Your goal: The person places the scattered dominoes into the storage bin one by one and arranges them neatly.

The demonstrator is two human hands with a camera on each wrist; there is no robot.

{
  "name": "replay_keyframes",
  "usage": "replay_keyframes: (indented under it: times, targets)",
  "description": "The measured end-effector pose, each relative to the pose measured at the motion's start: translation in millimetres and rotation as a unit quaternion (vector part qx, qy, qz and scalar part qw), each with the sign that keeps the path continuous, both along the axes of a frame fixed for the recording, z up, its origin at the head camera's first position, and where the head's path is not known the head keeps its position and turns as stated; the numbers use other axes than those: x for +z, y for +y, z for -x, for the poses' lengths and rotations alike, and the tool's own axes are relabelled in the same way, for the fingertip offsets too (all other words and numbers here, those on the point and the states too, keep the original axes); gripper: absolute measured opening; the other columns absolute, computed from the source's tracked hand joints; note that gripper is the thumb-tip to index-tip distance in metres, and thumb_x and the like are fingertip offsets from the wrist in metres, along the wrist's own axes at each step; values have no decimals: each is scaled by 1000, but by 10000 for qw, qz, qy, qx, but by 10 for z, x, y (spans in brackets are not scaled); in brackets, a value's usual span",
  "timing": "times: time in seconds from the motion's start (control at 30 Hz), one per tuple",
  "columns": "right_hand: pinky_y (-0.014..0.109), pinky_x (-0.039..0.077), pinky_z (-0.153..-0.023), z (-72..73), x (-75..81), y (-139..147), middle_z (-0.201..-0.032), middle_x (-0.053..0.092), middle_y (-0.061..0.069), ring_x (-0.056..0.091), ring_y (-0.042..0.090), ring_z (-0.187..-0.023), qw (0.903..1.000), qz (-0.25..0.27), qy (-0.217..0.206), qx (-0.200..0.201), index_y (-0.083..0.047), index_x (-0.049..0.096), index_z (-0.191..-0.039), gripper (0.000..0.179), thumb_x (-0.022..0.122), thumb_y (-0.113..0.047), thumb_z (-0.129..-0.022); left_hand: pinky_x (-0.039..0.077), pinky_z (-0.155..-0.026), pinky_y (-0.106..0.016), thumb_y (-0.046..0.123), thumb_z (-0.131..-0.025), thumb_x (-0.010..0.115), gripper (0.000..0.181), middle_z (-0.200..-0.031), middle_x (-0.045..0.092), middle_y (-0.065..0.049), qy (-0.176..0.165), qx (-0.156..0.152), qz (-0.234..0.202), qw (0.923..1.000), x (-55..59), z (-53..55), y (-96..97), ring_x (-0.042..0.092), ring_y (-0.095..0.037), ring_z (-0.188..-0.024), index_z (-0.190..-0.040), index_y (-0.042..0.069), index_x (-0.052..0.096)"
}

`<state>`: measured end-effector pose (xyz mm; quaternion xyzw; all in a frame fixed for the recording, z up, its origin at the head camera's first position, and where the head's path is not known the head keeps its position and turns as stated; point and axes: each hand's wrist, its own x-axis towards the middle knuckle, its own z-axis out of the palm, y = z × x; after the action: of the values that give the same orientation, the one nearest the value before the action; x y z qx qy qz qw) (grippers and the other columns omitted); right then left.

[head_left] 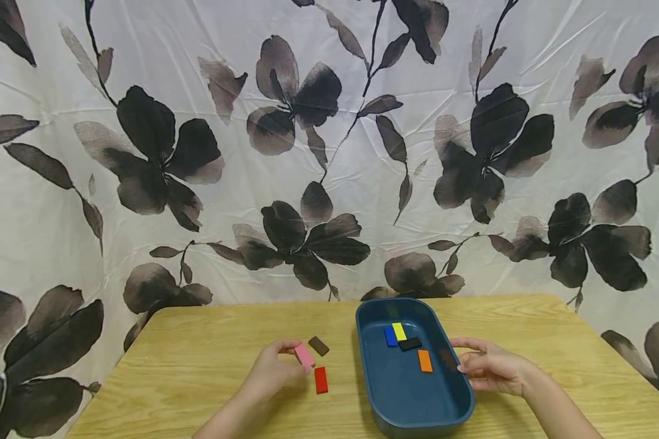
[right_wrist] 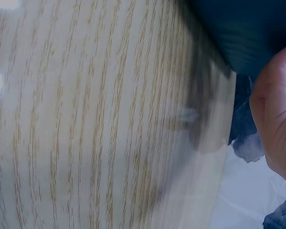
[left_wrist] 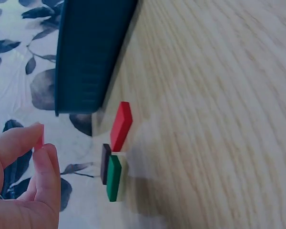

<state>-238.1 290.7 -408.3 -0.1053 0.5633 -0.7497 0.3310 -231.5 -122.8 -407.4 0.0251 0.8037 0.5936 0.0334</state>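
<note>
My left hand pinches a pink domino block between thumb and fingertips, above the table left of the tub. In the left wrist view only a sliver of it shows between the fingertips. Close by on the table lie a red block, a dark brown block and a green block, which my left hand hides in the head view. On the other side, my right hand touches the right rim of a dark blue tub with spread fingers.
Inside the tub lie a blue block, a yellow block, a black block and an orange block. The wooden table ends at a floral curtain behind it.
</note>
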Motion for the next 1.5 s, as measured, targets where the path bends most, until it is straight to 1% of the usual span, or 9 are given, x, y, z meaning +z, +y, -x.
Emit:
replay_keyframes:
  times: [0.07,0.2,0.47,0.63,0.73,0.87,1.13,1.37,1.5]
  targets:
    - [36,51,-82,-1,-9,3,-96,63,7,64,18,-88,10000,6,7,0,-1,32,-136,53,49,7,-87,46,-65,-30,1,-67,76,58,-111,51,-16,-35,-26,-13,10000,18,-2,-3,56,-17,-66,-120,-7,54]
    - [34,52,-80,1,-23,7,-95,63,7,64,17,-87,10000,-8,24,-17,-1,33,-136,53,49,7,-87,49,-69,-31,2,-69,76,57,-111,51,-16,-89,-114,-98,9998,62,-14,-8,61,-18,-76,-120,-8,54]
    - [34,52,-79,-1,-15,-5,-95,63,7,64,17,-87,10000,-8,-19,-40,-1,33,-136,53,50,7,-86,51,-74,-32,-2,-69,76,56,-114,50,-19,-136,-90,-680,9975,67,-8,6,63,-21,-87,-120,-9,53]
    - [33,52,-80,-11,3,10,-95,63,7,64,16,-87,10000,35,55,11,0,32,-137,53,49,7,-87,51,-73,-30,-4,-69,76,55,-113,52,-18,-55,-112,-979,9951,85,8,51,63,-18,-85,-120,-10,54]
    - [33,52,-80,-8,4,11,-96,63,8,64,17,-87,9999,66,103,14,-1,33,-137,53,49,7,-87,51,-71,-30,-7,-68,74,55,-112,53,-17,6,-172,-1030,9945,107,6,78,62,-17,-82,-120,-10,54]
    - [33,52,-80,-2,-4,1,-96,63,8,64,16,-87,10000,5,35,-24,0,32,-136,53,49,7,-87,50,-68,-30,-7,-69,73,56,-112,53,-17,51,-286,-1033,9942,134,2,117,62,-17,-81,-121,-10,53]
    - [33,52,-78,-9,-10,1,-95,62,8,64,16,-85,9999,-77,44,-81,2,28,-138,57,50,7,-86,51,-71,-30,-3,-71,74,55,-110,54,-15,-44,-575,-960,9937,237,26,230,61,-16,-84,-122,-7,54]
    - [34,52,-79,-10,-29,8,-95,62,7,63,17,-87,9998,-110,80,-129,4,25,-139,59,50,8,-86,53,-72,-31,-7,-71,72,57,-110,53,-16,-1,-819,-1023,9914,312,51,340,59,-16,-84,-124,-10,51]
    - [35,52,-80,-9,-27,10,-94,62,7,63,17,-87,9998,-121,96,-133,3,28,-138,57,50,7,-86,53,-72,-31,-7,-70,73,57,-107,54,-16,31,-925,-1000,9907,341,88,417,61,-16,-83,-123,-12,51]
